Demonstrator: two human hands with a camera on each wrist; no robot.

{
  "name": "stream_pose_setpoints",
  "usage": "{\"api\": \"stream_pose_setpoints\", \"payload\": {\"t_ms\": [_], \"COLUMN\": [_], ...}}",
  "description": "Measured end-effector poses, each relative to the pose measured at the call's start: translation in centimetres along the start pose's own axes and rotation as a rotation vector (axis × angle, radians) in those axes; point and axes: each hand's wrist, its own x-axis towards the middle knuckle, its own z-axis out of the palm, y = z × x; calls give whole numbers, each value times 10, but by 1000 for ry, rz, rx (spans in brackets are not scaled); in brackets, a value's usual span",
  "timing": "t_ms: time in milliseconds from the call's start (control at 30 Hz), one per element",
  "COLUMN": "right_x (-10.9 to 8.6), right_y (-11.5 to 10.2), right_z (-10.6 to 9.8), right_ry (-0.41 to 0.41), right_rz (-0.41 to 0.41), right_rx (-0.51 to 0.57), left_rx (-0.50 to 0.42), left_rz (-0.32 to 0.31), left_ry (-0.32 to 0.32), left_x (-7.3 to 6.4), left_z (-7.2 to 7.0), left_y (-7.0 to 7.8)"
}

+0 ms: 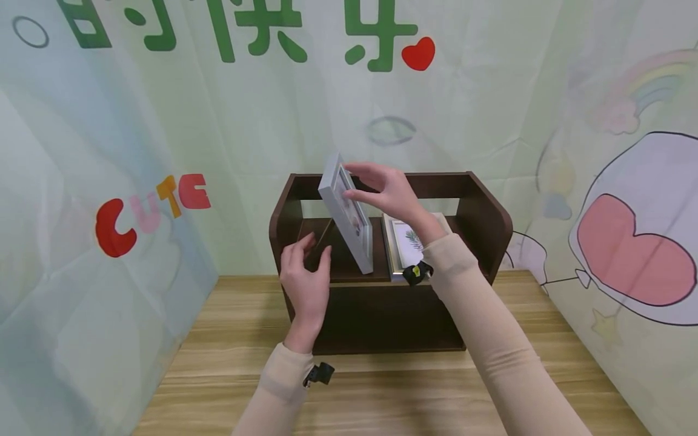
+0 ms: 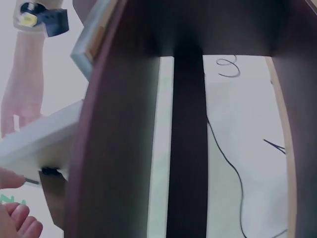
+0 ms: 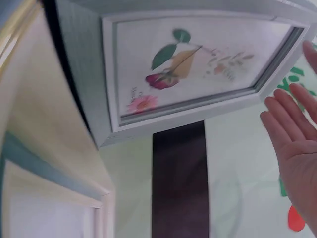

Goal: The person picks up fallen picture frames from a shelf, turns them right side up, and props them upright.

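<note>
A pale grey picture frame (image 1: 349,215) leans to the left on the upper shelf of a dark brown desk shelf (image 1: 485,227). Its front shows pressed flowers, among them a dark red rose (image 3: 162,81). The right hand (image 1: 382,188) is spread at the frame's upper part, fingertips close to its edge. Behind the frame, a brown stand leg (image 2: 53,198) sticks out from its back. My left hand (image 1: 306,275) is beside that leg, with thumb and fingers apart and the fingers loosely bent.
More picture frames (image 1: 405,242) stand at the right of the same shelf, partly behind the right forearm. The shelf unit rests on a wood-grain table (image 1: 229,339). A printed cloth backdrop (image 1: 245,121) hangs behind and at both sides.
</note>
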Motion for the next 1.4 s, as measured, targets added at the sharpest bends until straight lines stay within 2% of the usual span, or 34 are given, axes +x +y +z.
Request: {"api": "stream_pose_setpoints", "payload": {"t_ms": [100, 200, 333, 600, 867, 1200, 1400], "right_x": [4, 9, 15, 20, 21, 21, 21], "right_y": [16, 35, 52, 64, 69, 65, 62], "right_z": [-2, -3, -4, -3, 1, 2, 0], "right_ry": [5, 9, -3, -92, -158, -181, -200], "right_rz": [66, 133, 217, 369, 397, 402, 443], "right_rx": [59, 69, 4, -89, -57, -47, -46], "left_rx": [-34, -77, -125, -166, -172, -141, -119], "left_rz": [5, 6, 1, -49, -112, -130, -129], "left_ry": [-6, -20, -52, -125, -163, -165, -148], "left_x": [0, -1, -3, -9, -11, -9, -6], "left_z": [0, 2, 6, 18, 26, 28, 24], "left_y": [10, 17, 24, 33, 33, 32, 29]}}
